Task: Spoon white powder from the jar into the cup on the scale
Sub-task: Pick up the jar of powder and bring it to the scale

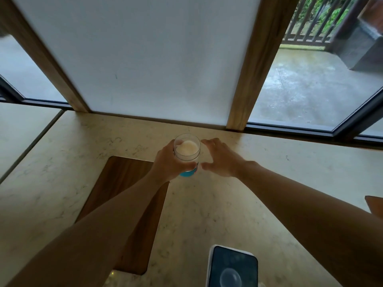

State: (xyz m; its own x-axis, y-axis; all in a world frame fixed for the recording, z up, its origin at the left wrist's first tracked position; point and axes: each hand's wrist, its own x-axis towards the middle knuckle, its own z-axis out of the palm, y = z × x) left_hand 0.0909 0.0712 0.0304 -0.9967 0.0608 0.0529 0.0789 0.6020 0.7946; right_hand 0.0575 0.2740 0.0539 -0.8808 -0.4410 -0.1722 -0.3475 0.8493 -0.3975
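Both hands reach to the far side of the pale marble countertop [207, 204]: the left hand [167, 162] is wrapped around a clear glass jar of white powder with a blue base [187, 154], while the right hand [221, 158] hovers just beside it, fingers spread and holding nothing. Near the bottom edge sits a dark-topped white scale [233, 266] with a clear cup [230, 278] on it, well apart from the jar.
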